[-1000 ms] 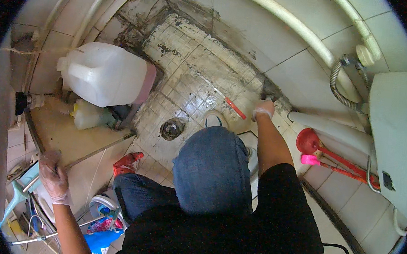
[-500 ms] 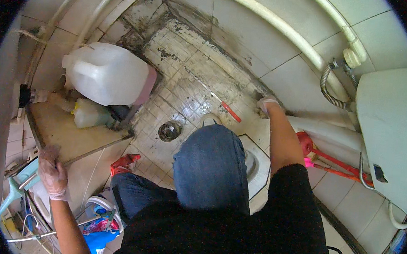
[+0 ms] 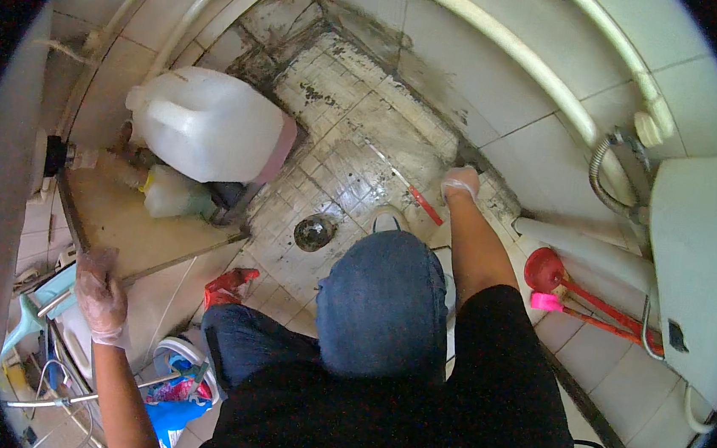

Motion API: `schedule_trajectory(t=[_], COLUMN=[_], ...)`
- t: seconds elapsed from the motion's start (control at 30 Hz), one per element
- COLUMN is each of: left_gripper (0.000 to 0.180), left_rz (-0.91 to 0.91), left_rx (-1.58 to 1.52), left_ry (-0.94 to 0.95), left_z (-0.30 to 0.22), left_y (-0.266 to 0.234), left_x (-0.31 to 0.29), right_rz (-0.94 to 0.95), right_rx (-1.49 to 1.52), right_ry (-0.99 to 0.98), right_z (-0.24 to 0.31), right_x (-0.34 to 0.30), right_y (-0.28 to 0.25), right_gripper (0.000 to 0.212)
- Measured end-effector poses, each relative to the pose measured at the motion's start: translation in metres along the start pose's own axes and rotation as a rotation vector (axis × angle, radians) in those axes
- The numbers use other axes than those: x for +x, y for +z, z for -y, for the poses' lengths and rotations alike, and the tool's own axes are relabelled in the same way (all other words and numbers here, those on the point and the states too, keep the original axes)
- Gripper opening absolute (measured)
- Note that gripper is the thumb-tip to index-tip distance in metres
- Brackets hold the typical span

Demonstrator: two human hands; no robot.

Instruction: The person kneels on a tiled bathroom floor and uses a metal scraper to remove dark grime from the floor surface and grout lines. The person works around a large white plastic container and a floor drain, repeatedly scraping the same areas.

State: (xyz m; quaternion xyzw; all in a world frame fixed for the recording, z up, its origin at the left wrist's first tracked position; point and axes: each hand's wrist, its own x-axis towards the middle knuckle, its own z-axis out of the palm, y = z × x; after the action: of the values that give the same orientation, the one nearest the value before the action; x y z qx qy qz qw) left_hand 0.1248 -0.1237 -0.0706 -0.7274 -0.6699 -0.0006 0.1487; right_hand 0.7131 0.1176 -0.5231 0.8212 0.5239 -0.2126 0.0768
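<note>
My right hand [image 3: 462,182], in a clear plastic glove, is down at the foot of the far wall. Its fingers are curled; anything in them is too small or hidden to name. Near it on the wet, stained floor tiles [image 3: 355,168] lies a slim tool with a red handle [image 3: 425,206] and a long pale shaft. My left hand [image 3: 104,304], also gloved, rests at the corner of the beige ledge [image 3: 160,245], its fingers stretched out along the edge. A round dark floor drain [image 3: 315,232] lies between the ledge and my knee.
A large white jug [image 3: 209,126] with pinkish liquid and a smaller bottle [image 3: 175,193] stand by the ledge. To the right, a red plunger [image 3: 546,270] and a pink-headed brush [image 3: 548,302] lean under a white cistern [image 3: 697,254]. A pail [image 3: 177,349] sits lower left.
My right hand has shifted left along the foot of the wall, nearer the red-handled tool. The whole view has moved slightly. My left hand stays by the ledge corner.
</note>
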Motion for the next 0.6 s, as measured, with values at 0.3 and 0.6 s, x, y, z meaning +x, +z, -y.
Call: schedule_trajectory(t=[0.3, 0.6], left_gripper=[0.043, 0.039], left_rz=[-0.023, -0.009], left_rx=[0.0, -0.02], left_ry=[0.025, 0.035], left_z=[0.025, 0.023], left_y=[0.044, 0.006], left_x=[0.029, 0.011], right_rz=[0.359, 0.575], right_rx=[-0.841, -0.461], right_ry=[-0.723, -0.436], right_z=[0.037, -0.005], right_x=[0.062, 0.04], right_y=[-0.027, 0.011], right_gripper=[0.022, 0.03])
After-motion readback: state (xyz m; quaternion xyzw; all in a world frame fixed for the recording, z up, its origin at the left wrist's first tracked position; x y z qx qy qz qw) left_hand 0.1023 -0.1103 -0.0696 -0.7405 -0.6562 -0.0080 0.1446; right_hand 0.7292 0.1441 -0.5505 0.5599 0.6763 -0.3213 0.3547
